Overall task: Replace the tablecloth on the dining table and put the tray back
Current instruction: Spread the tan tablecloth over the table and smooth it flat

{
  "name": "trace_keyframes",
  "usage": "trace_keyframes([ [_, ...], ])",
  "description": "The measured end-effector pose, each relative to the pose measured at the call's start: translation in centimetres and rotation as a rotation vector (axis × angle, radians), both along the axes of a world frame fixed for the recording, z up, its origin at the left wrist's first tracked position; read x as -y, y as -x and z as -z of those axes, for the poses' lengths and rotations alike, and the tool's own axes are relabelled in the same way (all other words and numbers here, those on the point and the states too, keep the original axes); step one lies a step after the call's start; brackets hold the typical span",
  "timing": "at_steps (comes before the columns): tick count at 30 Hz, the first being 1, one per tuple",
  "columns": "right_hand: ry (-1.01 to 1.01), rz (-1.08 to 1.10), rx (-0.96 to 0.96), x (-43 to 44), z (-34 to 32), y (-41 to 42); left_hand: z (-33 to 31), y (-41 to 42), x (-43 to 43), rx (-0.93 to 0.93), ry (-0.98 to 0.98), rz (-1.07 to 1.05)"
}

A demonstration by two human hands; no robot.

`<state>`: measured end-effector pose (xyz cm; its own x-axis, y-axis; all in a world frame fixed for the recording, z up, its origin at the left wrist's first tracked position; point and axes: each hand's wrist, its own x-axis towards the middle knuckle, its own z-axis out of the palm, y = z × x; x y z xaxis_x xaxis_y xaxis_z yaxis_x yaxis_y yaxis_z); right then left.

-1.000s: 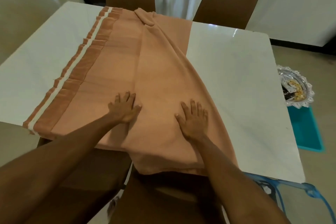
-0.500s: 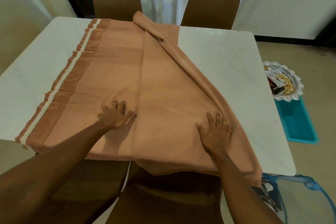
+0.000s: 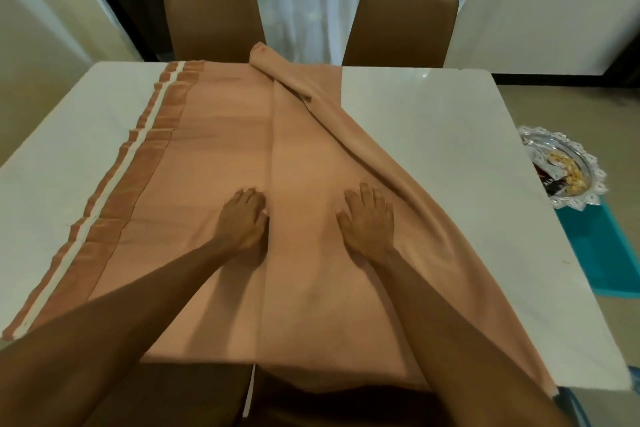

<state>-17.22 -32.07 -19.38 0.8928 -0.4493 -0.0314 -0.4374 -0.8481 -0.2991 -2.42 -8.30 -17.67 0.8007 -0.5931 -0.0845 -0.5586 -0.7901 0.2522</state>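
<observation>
peach tablecloth (image 3: 221, 135) lies on the white dining table (image 3: 433, 135), only partly opened. its long axis runs from the near edge to the far edge, and bare tabletop shows on both sides.

left hand (image 3: 242, 218) is flat and palm down, fingers spread, on the lower layer just left of the centre fold edge. right hand (image 3: 367, 222) is also flat with spread fingers, pressing the upper layer just right of that edge. neither hand pinches cloth.

key relation: the unopened bulk is a rolled fold (image 3: 346, 135) running diagonally from far centre toward the near right corner. it sits just right of the right hand, with the bare right half of the table beyond it. so the right hand is nearer; the left is across the fold edge.

judgement: the next move likely needs that fold carried rightward, across the long axis, while the left hand pins the cloth.

striped border (image 3: 138, 156) lies on the tabletop, inside the left table edge, not hanging.

silver tray (image 3: 568, 170) with snacks sits off the table to the right, on a teal bin (image 3: 602, 253), well apart from both hands and not yet put back.
</observation>
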Motion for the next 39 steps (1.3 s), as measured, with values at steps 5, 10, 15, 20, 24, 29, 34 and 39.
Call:
trace_keyframes([
  [5,-0.008,-0.047,-0.023,3.2,0.7,-8.1,1.8,-7.7,4.2,-0.041,0.047,-0.034],
  [10,0.061,0.079,-0.033,6.7,2.0,-10.3,3.3,-10.7,7.4,-0.033,-0.017,-0.172],
  [15,0.072,0.202,-0.068,12.5,2.2,-7.4,3.6,-10.1,7.5,0.032,-0.023,-0.188],
  [20,0.062,0.306,-0.074,14.5,1.6,-2.2,3.2,-10.1,7.6,0.026,-0.062,-0.170],
  [24,0.079,0.343,-0.105,15.5,1.6,1.0,2.5,-10.2,7.6,-0.014,-0.106,-0.140],
  [29,0.102,0.373,-0.011,14.7,-0.1,-0.5,0.6,-9.8,9.4,-0.043,-0.071,-0.153],
  [34,0.160,0.028,0.093,15.1,0.1,-4.5,0.6,-4.9,14.8,-0.027,-0.017,0.023],
  [39,0.030,-0.013,0.015,20.0,2.7,-2.0,2.2,-1.8,19.3,-0.105,-0.156,-0.140],
])
